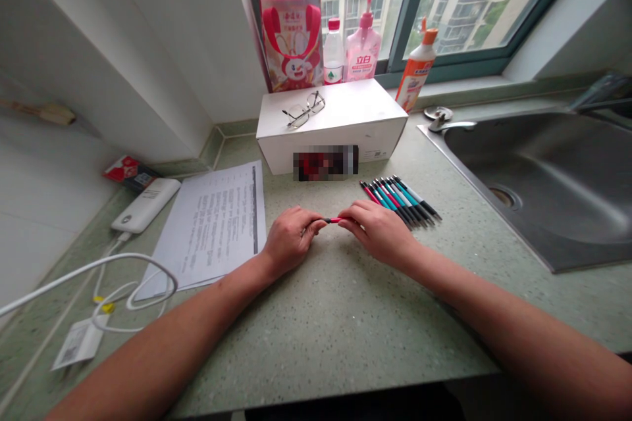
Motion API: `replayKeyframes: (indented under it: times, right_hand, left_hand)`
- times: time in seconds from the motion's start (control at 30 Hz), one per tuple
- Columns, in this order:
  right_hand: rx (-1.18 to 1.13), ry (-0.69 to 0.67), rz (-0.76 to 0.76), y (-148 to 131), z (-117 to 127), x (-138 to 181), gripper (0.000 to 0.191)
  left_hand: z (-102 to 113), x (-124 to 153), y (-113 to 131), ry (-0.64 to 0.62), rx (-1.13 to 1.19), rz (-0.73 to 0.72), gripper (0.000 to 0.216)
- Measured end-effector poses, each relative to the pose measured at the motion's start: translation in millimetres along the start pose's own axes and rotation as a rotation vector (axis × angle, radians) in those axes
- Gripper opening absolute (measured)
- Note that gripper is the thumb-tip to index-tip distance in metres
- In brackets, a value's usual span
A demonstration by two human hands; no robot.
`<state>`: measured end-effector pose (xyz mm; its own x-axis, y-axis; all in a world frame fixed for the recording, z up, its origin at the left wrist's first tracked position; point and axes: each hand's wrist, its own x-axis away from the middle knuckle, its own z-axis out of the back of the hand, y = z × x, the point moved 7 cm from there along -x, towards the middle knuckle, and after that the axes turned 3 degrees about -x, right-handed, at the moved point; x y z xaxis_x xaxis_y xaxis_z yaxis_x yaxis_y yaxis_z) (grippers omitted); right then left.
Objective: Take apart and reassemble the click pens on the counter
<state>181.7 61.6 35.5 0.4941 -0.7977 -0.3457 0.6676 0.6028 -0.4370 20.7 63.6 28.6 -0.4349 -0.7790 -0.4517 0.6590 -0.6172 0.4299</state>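
Observation:
Between my two hands a slim red and black pen [334, 220] lies level, just above the counter. Its dark end is pinched by the fingertips of my left hand [292, 235]. My right hand [374, 229] grips the red end, and most of the pen is hidden inside the fingers. Just beyond my right hand several pens [401, 200] in red, teal and grey with black grips lie side by side on the counter. Left of my left hand are printed sheets of paper [212, 223].
Behind the hands stands a white box [336, 112] with eyeglasses [303, 110] on top. A steel sink [543, 177] is at right. A white power bank [145, 204] and looped white cable [148, 260] lie at left. Bottles [363, 46] and a bag [292, 33] line the window.

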Motion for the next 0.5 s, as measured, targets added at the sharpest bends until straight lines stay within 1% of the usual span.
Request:
replayKeyframes:
  times: [0.1,0.27,0.37,0.43,0.5]
  right_hand:
    - [-0.039,0.032,0.015,-1.3,3.3,0.4,0.016]
    - [-0.006,-0.013,-0.027,2.3,-1.2,0.7,0.026]
    - [-0.001,-0.011,-0.021,2.0,-0.6,0.7,0.025]
    - [-0.017,0.012,-0.009,0.8,1.7,1.0,0.020]
    - [-0.020,0.021,-0.021,1.4,2.3,1.3,0.023]
  left_hand:
    - [-0.4,0.1,0.1,0.000,-0.004,0.001,0.036]
    - [-0.1,-0.1,-1.4,0.005,0.010,0.013,0.034]
    - [-0.3,-0.5,-1.3,-0.002,0.011,0.015,0.034]
    - [-0.4,-0.7,-1.1,-0.004,0.013,0.016,0.034]
    - [-0.5,-0.7,-1.5,-0.006,0.017,0.020,0.035]
